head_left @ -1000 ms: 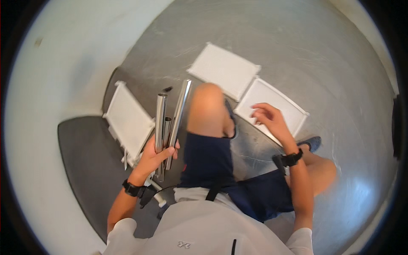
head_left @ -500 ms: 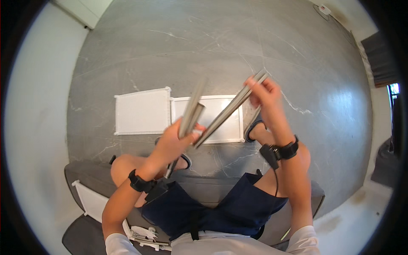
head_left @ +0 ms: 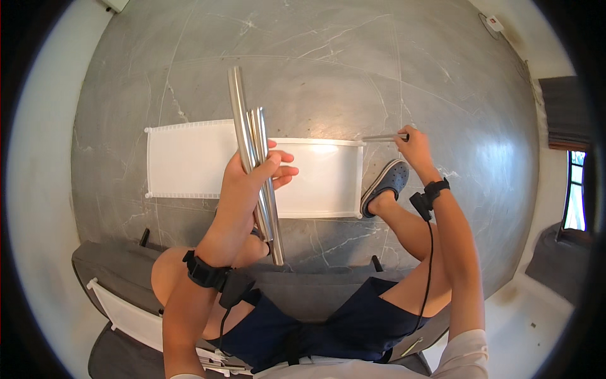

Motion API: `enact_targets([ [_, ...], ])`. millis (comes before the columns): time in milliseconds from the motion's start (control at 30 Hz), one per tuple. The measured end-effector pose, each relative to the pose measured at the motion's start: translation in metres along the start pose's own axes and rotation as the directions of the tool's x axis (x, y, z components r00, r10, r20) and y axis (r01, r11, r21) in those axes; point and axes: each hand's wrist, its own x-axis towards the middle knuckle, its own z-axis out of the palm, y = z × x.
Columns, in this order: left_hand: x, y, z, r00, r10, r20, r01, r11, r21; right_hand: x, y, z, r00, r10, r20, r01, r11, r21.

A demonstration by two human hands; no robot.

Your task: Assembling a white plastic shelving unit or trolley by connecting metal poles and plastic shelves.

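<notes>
- Left hand (head_left: 240,183): closed round a bundle of metal tubes (head_left: 243,129) near its middle, thumb across the front, apparently to keep the loose lengths together and balanced. Bundle stands steeply over the seam of the two white panels.
- Right hand (head_left: 413,144): gripping a slim metal rod (head_left: 380,138) by its right end, seemingly leaving the left end free; count of pieces unclear.
- Rod's left end lies at the far right corner of the right white panel (head_left: 319,180); contact cannot be confirmed.
- Left white panel (head_left: 185,161): flat on the floor, alongside the right one.
</notes>
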Motion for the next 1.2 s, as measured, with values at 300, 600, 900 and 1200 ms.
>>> enact_targets([
  [300,-0.003,0.006,-0.005,0.999,-0.017,-0.048,0.018,1.0,0.01,-0.003,-0.014,0.012,0.997,0.049,0.059,-0.047,0.998,-0.041],
  [600,0.006,-0.002,-0.012,1.0,0.019,-0.021,-0.019,1.0,-0.012,-0.005,-0.015,0.014,0.999,-0.014,0.039,0.019,0.991,-0.13],
  [900,0.004,0.004,-0.011,0.998,0.045,-0.045,-0.046,0.999,-0.014,-0.001,-0.013,0.011,0.998,-0.04,0.051,0.045,0.994,-0.103],
  [1200,0.004,0.004,-0.013,0.997,0.049,-0.06,-0.049,0.999,-0.001,0.0,-0.02,0.007,0.995,0.05,0.086,-0.045,0.997,-0.063],
])
